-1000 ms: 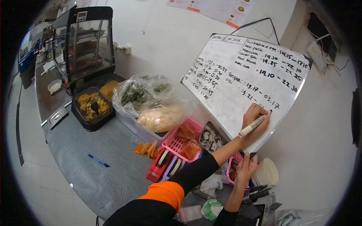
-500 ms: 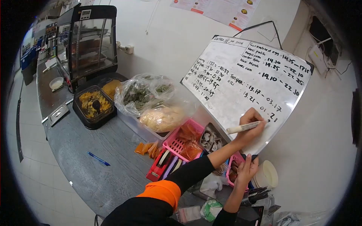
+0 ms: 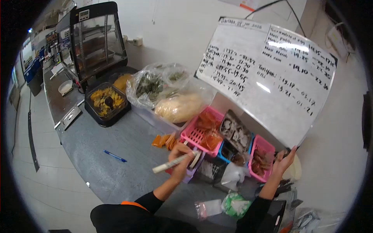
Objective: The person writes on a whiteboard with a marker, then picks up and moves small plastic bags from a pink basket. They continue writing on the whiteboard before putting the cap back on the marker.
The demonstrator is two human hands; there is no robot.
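Observation:
My left hand (image 3: 179, 160) is closed around a white marker (image 3: 162, 167), above the tape dispenser (image 3: 197, 158) and the front of the baskets. My right hand (image 3: 284, 161) grips the bottom corner of the whiteboard (image 3: 248, 83), which hangs tilted from a black cord. Handwritten names and times in black cover much of the board. Below it sit a pink basket (image 3: 191, 134) with orange-red packets, a metal tray (image 3: 248, 144) of pale grey pieces, and a smaller pink basket (image 3: 268, 146) of brownish packets.
Plastic-bagged leafy greens (image 3: 149, 87) and a bag of pale yellow food (image 3: 178, 108) rest on a clear bin. A black container (image 3: 103, 121) of yellow food, a glass display warmer (image 3: 97, 46), a blue pen (image 3: 115, 156) and orange sachets (image 3: 163, 140) share the grey table (image 3: 132, 178).
My left hand has drawn back from the whiteboard, down and left, with the marker. My right hand stays at the board's lower corner. The camera view has shifted.

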